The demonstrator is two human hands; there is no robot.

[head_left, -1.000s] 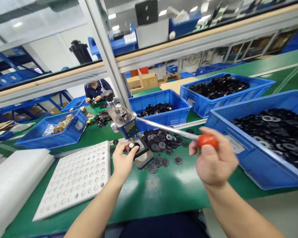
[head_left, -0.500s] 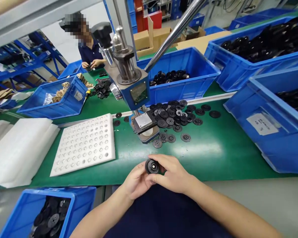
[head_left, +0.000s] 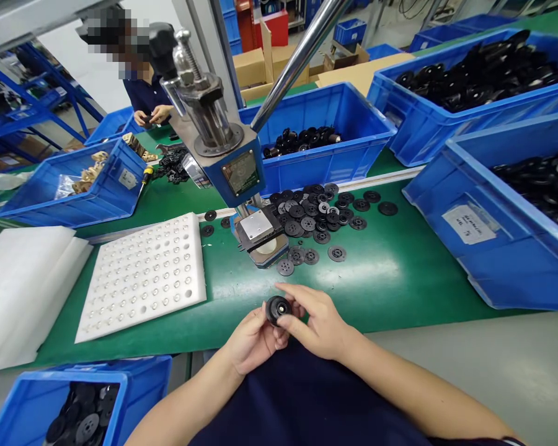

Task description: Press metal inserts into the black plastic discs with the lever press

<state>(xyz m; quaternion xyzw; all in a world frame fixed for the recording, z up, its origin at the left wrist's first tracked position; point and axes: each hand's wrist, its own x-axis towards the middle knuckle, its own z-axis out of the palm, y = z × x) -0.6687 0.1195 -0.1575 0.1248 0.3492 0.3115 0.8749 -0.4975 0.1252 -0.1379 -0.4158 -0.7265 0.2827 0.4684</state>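
Note:
A round black part [head_left: 276, 310] with a stepped rim and a small bright metal centre is held over the near edge of the green bench. My left hand [head_left: 251, 341] grips it from the left, fingers curled beneath. On the other side, the thumb of my right hand [head_left: 320, 325] presses against it; the index finger is lifted off and the other fingers are partly hidden. Beyond my hands stands a hand press [head_left: 240, 173] with a metal block [head_left: 256, 225] at its foot. Loose black discs [head_left: 307, 223] lie piled beside its base.
A white foam tray [head_left: 81, 331] with rows of small metal pieces lies left of the press. Blue bins of black parts stand behind [head_left: 316, 166], at right [head_left: 511, 266] and at lower left [head_left: 125, 402]. Across the bench a co-worker [head_left: 142, 93] handles something dark.
The camera view has shifted, so the bench and press appear further left. My right index finger has lifted from the round black part, which has tilted slightly in my hands.

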